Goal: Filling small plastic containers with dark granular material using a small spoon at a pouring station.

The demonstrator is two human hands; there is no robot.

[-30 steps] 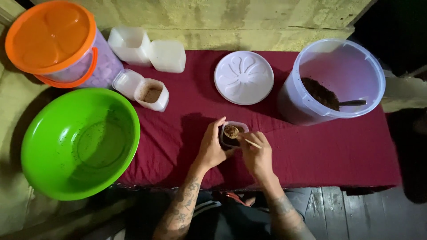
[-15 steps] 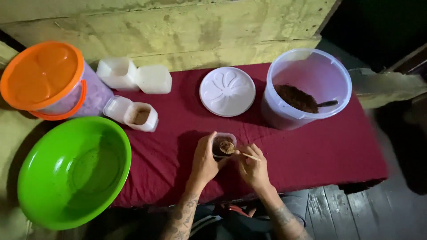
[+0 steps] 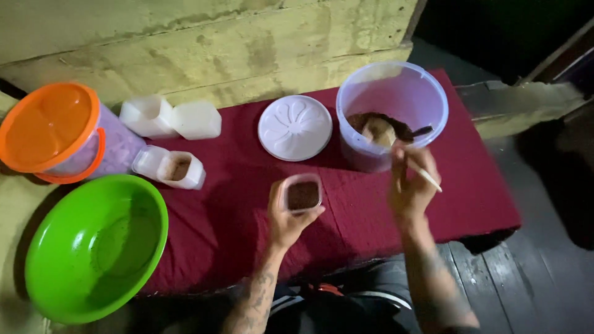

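My left hand [image 3: 284,219] holds a small clear plastic container [image 3: 302,193] filled with a brown substance, above the dark red cloth [image 3: 247,210]. My right hand [image 3: 411,179] grips a spoon [image 3: 380,132] by its light handle, the bowl of it reaching into a large clear plastic tub [image 3: 393,111] that has the same brown substance at its bottom. The tub's round white lid [image 3: 295,127] lies on the cloth to the left of the tub.
A green basin [image 3: 93,247] sits at the left. An orange-lidded bucket [image 3: 55,133] stands at far left. Small white containers [image 3: 170,117] and an open one with brown contents [image 3: 176,169] lie near it. A yellowish wall [image 3: 216,43] runs behind; plank floor lies at right.
My right hand has left the small container and moved up right with the spoon into the big tub. My left hand still holds the small container, now fuller and level.
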